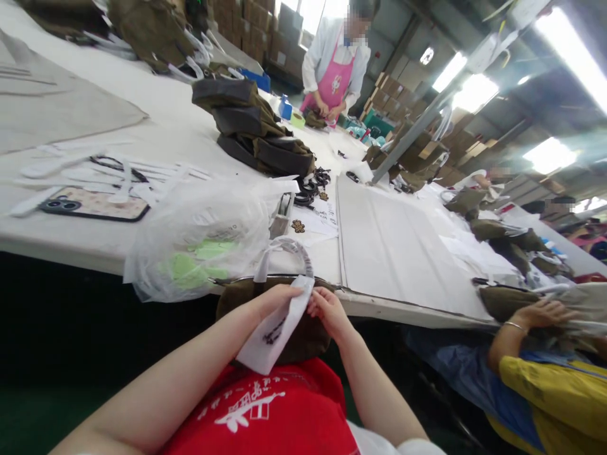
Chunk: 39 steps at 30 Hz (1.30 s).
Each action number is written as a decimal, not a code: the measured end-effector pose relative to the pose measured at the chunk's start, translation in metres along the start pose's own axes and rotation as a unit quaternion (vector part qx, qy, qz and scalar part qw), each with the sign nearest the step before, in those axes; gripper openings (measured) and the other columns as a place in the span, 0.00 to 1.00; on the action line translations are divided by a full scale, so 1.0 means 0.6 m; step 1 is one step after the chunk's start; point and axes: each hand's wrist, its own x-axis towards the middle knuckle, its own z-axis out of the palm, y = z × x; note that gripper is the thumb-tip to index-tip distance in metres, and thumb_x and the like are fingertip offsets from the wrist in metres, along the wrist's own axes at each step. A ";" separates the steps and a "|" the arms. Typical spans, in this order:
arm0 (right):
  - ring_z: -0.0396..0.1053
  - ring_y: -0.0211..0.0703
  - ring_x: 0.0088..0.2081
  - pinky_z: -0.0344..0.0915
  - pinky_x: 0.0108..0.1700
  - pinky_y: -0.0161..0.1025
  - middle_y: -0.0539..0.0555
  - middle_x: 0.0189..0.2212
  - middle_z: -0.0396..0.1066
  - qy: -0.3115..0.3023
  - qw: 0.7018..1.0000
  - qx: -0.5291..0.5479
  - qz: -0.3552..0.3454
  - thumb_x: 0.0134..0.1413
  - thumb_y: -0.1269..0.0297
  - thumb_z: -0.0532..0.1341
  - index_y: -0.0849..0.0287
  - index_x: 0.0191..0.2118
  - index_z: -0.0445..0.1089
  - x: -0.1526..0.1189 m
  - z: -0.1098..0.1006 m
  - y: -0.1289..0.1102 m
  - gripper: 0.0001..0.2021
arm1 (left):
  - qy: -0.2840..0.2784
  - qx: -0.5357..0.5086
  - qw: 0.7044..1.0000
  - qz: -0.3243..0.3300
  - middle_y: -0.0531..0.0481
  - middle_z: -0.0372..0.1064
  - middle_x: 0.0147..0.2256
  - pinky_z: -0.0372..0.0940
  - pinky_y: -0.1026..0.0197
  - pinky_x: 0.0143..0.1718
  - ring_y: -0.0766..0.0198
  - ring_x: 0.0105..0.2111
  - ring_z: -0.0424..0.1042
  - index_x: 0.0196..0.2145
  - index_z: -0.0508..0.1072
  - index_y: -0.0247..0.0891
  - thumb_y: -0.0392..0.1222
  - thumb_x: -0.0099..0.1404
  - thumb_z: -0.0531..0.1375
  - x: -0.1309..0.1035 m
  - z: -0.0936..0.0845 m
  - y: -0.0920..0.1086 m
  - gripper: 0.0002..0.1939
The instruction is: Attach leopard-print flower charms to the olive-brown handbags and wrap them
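Observation:
A brown handbag (310, 341) leans at the table's front edge against my red apron, its zipper along the top. Its handle (303, 253), wrapped in clear film, stands up in a loop. My left hand (279, 297) is closed on a white foam-like sheet (265, 346), which hangs in front of the bag. A dark mark or object shows on or through the sheet; I cannot tell which. My right hand (328, 311) pinches at the sheet's right edge, by the base of the handle. What lies between its fingertips is too small to make out.
A clear plastic bag (199, 221) with green pieces, a phone (97, 203) and white strips lie left. Behind are stacked brown bags (256, 126), black straps (306, 193) and a metal emblem (298, 225). A grey sheet (403, 246) lies right. Co-workers stand opposite and sit at right.

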 end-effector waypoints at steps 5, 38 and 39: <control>0.67 0.35 0.19 0.58 0.18 0.29 0.50 0.21 0.69 -0.065 0.997 0.001 0.050 0.43 0.46 0.67 0.61 0.34 0.70 -0.031 0.031 0.020 0.22 | 0.003 0.214 0.977 -0.013 0.44 0.77 0.34 0.65 0.58 0.35 0.50 0.37 0.73 0.38 0.75 0.30 0.55 0.50 0.64 -0.051 -0.026 0.004 0.25; 0.55 0.32 0.19 0.53 0.22 0.31 0.46 0.17 0.64 0.136 0.986 0.093 0.013 0.38 0.52 0.67 0.62 0.26 0.68 -0.012 0.143 0.031 0.17 | 0.127 0.744 0.634 0.168 0.41 0.70 0.37 0.65 0.58 0.31 0.55 0.36 0.71 0.50 0.71 0.30 0.33 0.69 0.47 -0.159 0.032 0.024 0.17; 0.54 0.32 0.18 0.52 0.21 0.32 0.45 0.16 0.62 0.131 0.987 0.095 0.019 0.39 0.50 0.67 0.61 0.26 0.68 -0.013 0.143 0.030 0.17 | 0.116 0.758 0.620 0.166 0.40 0.70 0.37 0.64 0.58 0.29 0.55 0.35 0.71 0.51 0.70 0.28 0.31 0.68 0.47 -0.160 0.036 0.019 0.18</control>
